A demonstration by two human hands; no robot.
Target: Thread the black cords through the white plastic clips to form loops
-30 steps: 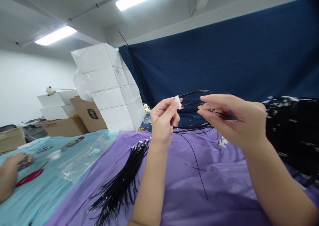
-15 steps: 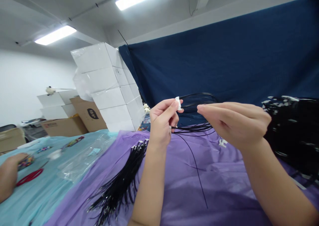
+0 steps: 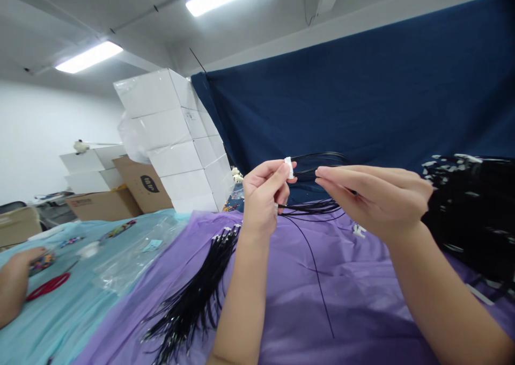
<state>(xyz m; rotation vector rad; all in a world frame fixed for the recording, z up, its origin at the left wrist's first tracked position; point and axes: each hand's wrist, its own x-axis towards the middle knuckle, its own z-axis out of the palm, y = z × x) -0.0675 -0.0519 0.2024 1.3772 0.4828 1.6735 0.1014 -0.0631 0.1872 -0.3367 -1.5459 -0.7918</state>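
Observation:
My left hand is closed, pinching a small white connector between thumb and fingertips. Black wires run from the connector to the right and curve behind my right hand. Lower in the same palm, a bundle of black wires with a white end is held by the curled fingers. One loose wire hangs from it over the purple cloth. My right hand is closed, its fingertips pressed together on a black wire just right of the connector; most of that wire is hidden by the fingers.
A pile of black wires with white ends lies left on the purple cloth. A larger black wire heap stands right. White boxes are stacked behind. Another person's hand is at far left near a red cord.
My right hand has shifted slightly left, its fingertips closer to the white connector and drawn together. My left hand keeps its hold almost unmoved.

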